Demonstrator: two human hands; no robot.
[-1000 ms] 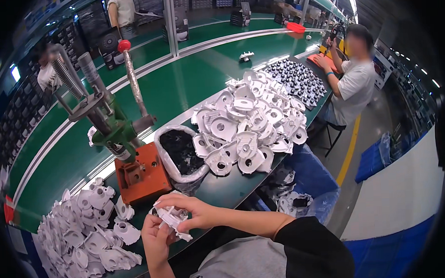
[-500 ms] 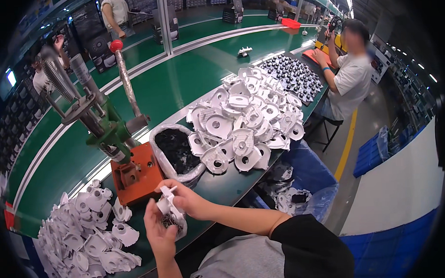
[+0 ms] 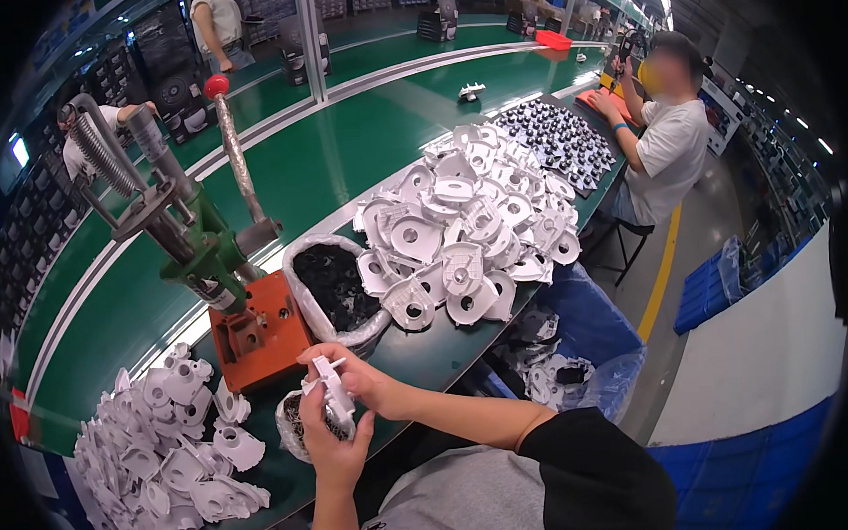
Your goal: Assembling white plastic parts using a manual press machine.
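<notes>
A white plastic housing part (image 3: 335,391) is held between both hands above the bench's near edge. My right hand (image 3: 370,384) is closed on its upper end, with the forearm coming in from the right. My left hand (image 3: 332,446) comes up from below, fingers along the part's left side and thumb by its lower end. Just left of that hand stands a plastic-lined container (image 3: 290,427) of small metal pieces, partly hidden by the fingers. Beyond the hands is a green hand press (image 3: 207,249) on an orange base (image 3: 259,350), its red-knobbed lever (image 3: 238,159) upright.
White parts lie heaped at left (image 3: 160,452) and in a larger pile (image 3: 469,226) ahead. Between press and pile sits a lined bin (image 3: 336,287) of black pieces. A blue crate (image 3: 594,334) stands below the bench. A co-worker (image 3: 667,126) sits at the far right.
My left hand has moved right from over the small-piece container onto the white part, uncovering more of the container. The part has turned slightly in my right hand.
</notes>
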